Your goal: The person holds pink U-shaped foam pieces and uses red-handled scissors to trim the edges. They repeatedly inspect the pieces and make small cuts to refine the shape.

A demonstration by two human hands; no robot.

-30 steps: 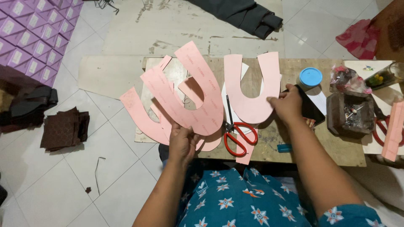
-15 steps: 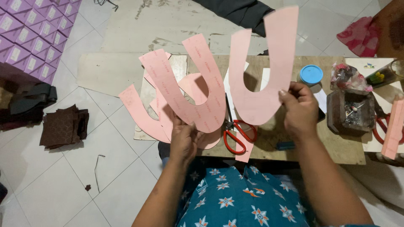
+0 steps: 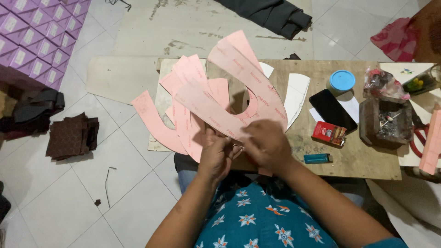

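Note:
My left hand (image 3: 216,154) grips the lower bend of a fanned stack of pink U-shaped cutouts (image 3: 193,105) above the wooden board (image 3: 353,158). My right hand (image 3: 265,143) pinches one more pink U-shaped cutout (image 3: 248,73) and lays it across the top of the stack, its arms pointing up and to the left. Both hands meet at the near edge of the board. White curved pieces (image 3: 296,94) lie on the board behind the pink ones. The red-handled scissors seen before are hidden under the cutouts.
On the board to the right lie a black phone (image 3: 331,110), a small red box (image 3: 329,133), a blue lighter (image 3: 317,158), a blue-lidded tub (image 3: 342,80) and a brown box of small parts (image 3: 385,121). Dark brown squares (image 3: 71,135) sit on the tiled floor at left, purple boxes (image 3: 32,41) beyond.
My right hand lifted the separate pink U-shaped cutout off the board, swung it left and brought it onto the stack in my left hand. The scissors became covered.

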